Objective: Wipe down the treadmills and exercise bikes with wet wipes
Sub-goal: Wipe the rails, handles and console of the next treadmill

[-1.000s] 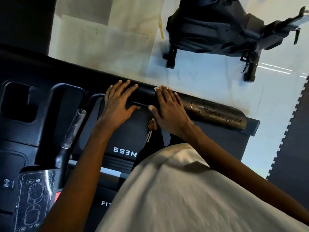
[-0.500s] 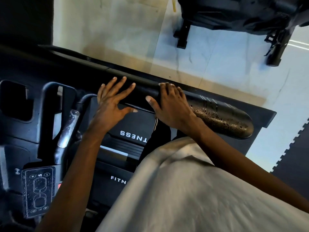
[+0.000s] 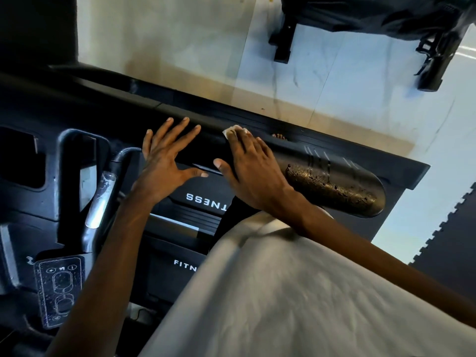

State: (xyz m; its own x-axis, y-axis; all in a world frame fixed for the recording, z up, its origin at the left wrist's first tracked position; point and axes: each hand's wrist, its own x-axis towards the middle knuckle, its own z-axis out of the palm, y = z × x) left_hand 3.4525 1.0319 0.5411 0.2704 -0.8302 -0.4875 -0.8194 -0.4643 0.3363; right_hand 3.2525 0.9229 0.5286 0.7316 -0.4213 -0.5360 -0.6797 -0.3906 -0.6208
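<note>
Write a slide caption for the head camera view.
Right hand presses a wet wipe on the treadmill handrail; left hand rests flat beside it.

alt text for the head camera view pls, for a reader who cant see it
The person's right hand presses a white wet wipe against the treadmill's black padded handrail, while the left hand rests spread on the rail beside it. The padding is worn and flaking right of the hands. Another black exercise machine stands on the pale floor beyond.

L hand (image 3: 164, 161) flat on treadmill rail (image 3: 342, 167); R hand (image 3: 253, 167) presses wipe (image 3: 232, 130).
</note>
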